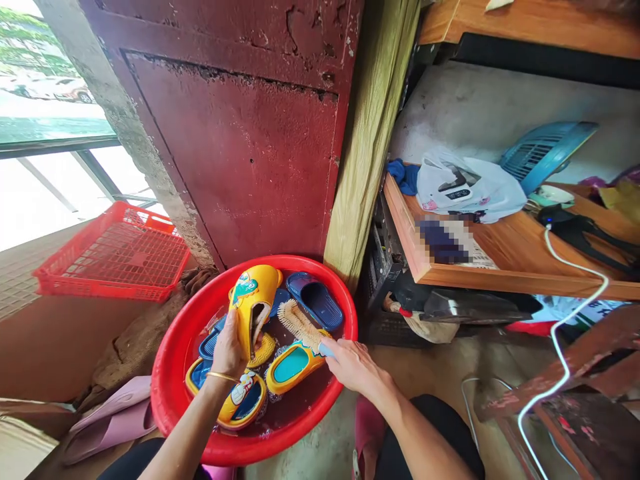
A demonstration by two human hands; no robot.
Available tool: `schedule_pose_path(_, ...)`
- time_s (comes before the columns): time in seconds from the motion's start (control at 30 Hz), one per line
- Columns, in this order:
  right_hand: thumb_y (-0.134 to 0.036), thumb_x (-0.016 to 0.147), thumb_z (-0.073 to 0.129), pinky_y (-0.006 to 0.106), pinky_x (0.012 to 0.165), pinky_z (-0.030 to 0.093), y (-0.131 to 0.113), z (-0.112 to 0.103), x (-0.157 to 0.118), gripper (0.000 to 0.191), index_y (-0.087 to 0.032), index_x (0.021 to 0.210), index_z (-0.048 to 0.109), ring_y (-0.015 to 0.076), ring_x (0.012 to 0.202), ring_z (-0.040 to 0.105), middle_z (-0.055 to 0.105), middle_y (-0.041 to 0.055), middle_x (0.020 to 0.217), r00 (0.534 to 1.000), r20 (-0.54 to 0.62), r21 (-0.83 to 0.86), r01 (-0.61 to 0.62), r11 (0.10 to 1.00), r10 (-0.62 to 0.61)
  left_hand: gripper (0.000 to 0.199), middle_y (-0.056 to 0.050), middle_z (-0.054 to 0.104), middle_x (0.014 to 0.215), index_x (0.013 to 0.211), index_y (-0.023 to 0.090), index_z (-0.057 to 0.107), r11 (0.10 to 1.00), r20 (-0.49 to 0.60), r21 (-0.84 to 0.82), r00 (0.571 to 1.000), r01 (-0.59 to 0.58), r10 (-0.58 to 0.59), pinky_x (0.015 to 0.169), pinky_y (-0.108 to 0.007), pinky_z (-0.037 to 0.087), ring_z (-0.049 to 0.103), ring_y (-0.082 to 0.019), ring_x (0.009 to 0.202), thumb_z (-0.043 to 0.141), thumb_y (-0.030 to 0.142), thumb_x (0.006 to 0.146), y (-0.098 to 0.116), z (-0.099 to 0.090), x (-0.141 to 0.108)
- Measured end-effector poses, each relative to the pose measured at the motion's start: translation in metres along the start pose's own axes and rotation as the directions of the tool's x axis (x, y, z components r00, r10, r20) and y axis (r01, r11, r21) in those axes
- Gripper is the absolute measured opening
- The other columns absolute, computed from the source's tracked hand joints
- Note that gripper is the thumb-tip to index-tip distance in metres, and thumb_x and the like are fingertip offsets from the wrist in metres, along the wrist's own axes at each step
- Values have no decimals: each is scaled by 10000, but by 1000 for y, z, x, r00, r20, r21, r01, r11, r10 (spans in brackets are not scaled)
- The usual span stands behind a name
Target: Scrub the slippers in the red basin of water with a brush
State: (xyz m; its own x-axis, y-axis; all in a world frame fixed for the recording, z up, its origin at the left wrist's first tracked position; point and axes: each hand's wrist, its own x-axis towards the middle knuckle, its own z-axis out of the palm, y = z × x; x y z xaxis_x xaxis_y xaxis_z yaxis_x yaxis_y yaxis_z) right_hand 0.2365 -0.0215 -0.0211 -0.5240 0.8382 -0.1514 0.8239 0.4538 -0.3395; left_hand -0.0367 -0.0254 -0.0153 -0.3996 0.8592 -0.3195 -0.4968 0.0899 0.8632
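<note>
My left hand [231, 350] grips a yellow slipper [263, 283] with a green cartoon figure on it, tilted up above a red basin [167, 407]. The fingers of my right hand [353, 363] are wrapped round the blue handle of a scrubbing brush [300, 321] with pale bristles. The brush is a little to the right of the held slipper, apart from it. In the basin's dark, sudsy water lie a navy slipper [317, 300], a yellow slipper with a teal insole [293, 368], a yellow slipper with a white figure [243, 400] and several others partly hidden.
Pink slippers [113, 420] lie left of the basin. A red plastic basket [115, 257] stands behind them. Behind the basin is a maroon door [240, 160]. On the right, a wooden desk [505, 240] bears a plastic bag [465, 187], a blue fan [545, 157] and a white cable [557, 333] hanging down.
</note>
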Motion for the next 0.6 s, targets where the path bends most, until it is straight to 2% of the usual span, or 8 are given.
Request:
schedule_pose_path(0.1, -297, 982, 447, 320, 882, 468, 2, 0, -1, 477, -307, 1456, 490, 234, 1028, 669, 715, 65, 1130, 999, -30, 2, -26, 1000, 27, 560, -100, 784, 921, 1264, 170, 634, 976, 107, -162, 985, 149, -133, 605, -330, 593, 734, -233, 705, 485, 588, 923, 2, -2, -4)
schedule_pose_path(0.17, -297, 987, 438, 322, 874, 488, 3, -1, 0, 511, -289, 1498, 440, 235, 1008, 678, 717, 75, 1132, 995, -90, 38, -38, 999, 41, 617, -134, 783, 1026, 1317, 182, 617, 952, 174, -216, 968, 217, -181, 742, -417, 616, 754, -293, 870, 476, 627, 913, 3, -4, -8)
schedule_pose_path(0.27, -270, 984, 426, 322, 903, 513, 2, -2, 0, 558, -233, 1539, 380, 229, 1033, 676, 710, 96, 1185, 971, -240, 151, 25, 988, 12, 616, -135, 774, 1099, 1347, 215, 601, 933, 220, -286, 962, 220, -160, 815, -486, 607, 740, -326, 981, 484, 633, 910, 5, -4, -12)
schedule_pose_path(0.37, -242, 970, 428, 318, 988, 497, -5, -5, -4, 588, -206, 1552, 353, 220, 1159, 628, 633, 111, 1351, 931, -347, 225, 204, 953, -117, 513, -106, 776, 1105, 1326, 227, 613, 925, 182, -340, 977, 171, -113, 828, -498, 607, 739, -311, 985, 516, 541, 932, 6, -5, -8)
schedule_pose_path(0.4, -235, 965, 431, 316, 999, 492, -7, -6, -7, 594, -217, 1554, 352, 218, 1176, 617, 615, 104, 1377, 926, -336, 224, 254, 941, -170, 484, -96, 781, 1086, 1320, 226, 617, 926, 161, -343, 981, 157, -107, 826, -488, 610, 743, -298, 966, 528, 506, 935, 7, -5, -6)
schedule_pose_path(0.47, -226, 955, 445, 310, 952, 510, -13, -9, -13, 588, -276, 1538, 388, 219, 1111, 641, 645, 78, 1314, 937, -231, 181, 305, 935, -261, 456, -79, 792, 1011, 1299, 216, 632, 938, 96, -323, 991, 122, -96, 795, -443, 622, 752, -273, 894, 555, 462, 923, 9, -8, -1)
schedule_pose_path(0.53, -225, 946, 463, 296, 835, 529, -19, -8, -19, 559, -342, 1493, 456, 216, 943, 671, 694, 50, 1139, 950, -81, 86, 309, 947, -302, 471, -78, 796, 936, 1268, 190, 652, 957, 47, -273, 995, 101, -92, 752, -404, 630, 755, -266, 829, 581, 474, 898, 10, -13, 3)
schedule_pose_path(0.6, -213, 937, 471, 280, 739, 515, -24, -4, -23, 547, -377, 1458, 493, 203, 805, 660, 689, 41, 1031, 954, 13, -20, 300, 954, -299, 504, -93, 793, 883, 1234, 159, 667, 972, 61, -196, 991, 126, -116, 714, -389, 629, 754, -270, 783, 609, 504, 871, 8, -17, 6)
